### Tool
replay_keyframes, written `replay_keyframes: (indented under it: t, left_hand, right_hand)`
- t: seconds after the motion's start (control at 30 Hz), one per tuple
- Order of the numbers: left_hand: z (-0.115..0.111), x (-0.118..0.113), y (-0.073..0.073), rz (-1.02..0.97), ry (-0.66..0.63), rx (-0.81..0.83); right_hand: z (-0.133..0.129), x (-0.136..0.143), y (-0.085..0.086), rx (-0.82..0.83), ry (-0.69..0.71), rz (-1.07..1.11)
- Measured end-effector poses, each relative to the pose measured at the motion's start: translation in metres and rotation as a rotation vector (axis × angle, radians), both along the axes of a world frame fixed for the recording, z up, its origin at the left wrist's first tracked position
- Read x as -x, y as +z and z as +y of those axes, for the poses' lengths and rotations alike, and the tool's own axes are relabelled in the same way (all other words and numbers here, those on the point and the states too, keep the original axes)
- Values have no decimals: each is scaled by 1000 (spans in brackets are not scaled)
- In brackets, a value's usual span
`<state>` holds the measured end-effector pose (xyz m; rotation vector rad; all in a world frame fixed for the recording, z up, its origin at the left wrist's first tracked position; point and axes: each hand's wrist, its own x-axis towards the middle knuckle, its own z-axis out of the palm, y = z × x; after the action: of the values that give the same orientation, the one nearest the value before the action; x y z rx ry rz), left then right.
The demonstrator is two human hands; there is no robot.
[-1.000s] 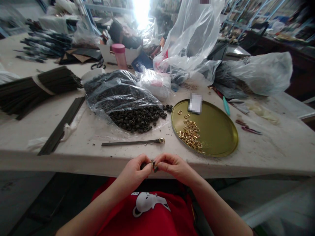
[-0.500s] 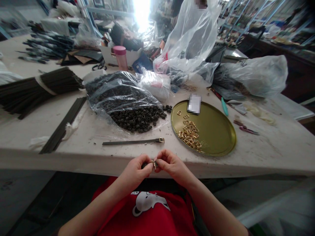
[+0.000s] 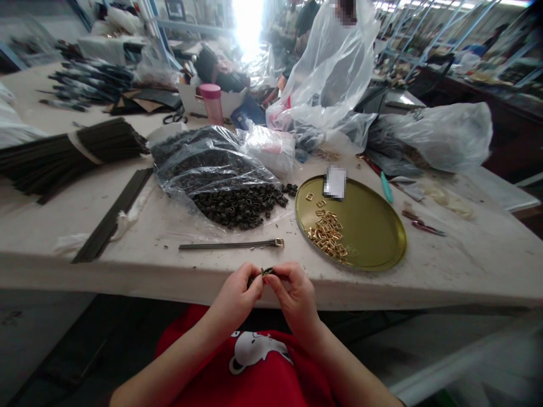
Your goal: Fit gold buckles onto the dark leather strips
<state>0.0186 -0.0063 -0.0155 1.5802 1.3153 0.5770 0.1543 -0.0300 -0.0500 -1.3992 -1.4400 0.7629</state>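
Both of my hands meet at the table's front edge over a small dark strap [image 3: 267,271]. My left hand [image 3: 241,287] pinches the strap between thumb and fingers, and my right hand [image 3: 294,288] pinches its other side. The fingers cover most of it; in this frame the buckle on it cannot be made out clearly. Just beyond lies a finished-looking dark strap with a gold buckle [image 3: 279,242] at its right end. Gold buckles [image 3: 328,234] lie heaped on the left side of a round golden tray [image 3: 377,249]. Small black loops [image 3: 237,206] spill from a clear plastic bag [image 3: 199,158].
On the left rest loose dark strips [image 3: 114,215] and a banded bundle of strips [image 3: 110,138]. A pink-lidded jar [image 3: 211,104], scissors [image 3: 175,117] and plastic bags [image 3: 449,135] stand farther back. Pliers [image 3: 426,227] and a turquoise-handled tool [image 3: 386,186] lie right of the tray.
My right hand has turned, with its fingers now over the top of the strap and the thumb below. The gold glint between my hands is less visible. My left hand stays pinched.
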Motion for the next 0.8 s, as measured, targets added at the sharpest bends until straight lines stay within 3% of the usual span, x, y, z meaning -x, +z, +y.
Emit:
replay_keyframes:
  t: [0.13,0.37,0.5,0.8]
  left_hand:
    - [-2,0,-4,1,14,4]
    - [-3,1,-10,-26,-5,1]
    - [-5,1,-11,-67,-34,0]
    - [-11,0,-5,-96,-32,-3]
  right_hand:
    - [-4,0,1,-184,85,-172]
    - [-3,-1,0,-218,138,-323]
    - [-4,-2,6,-199,182,-289]
    - [-6,-5,4,-303,137,-359]
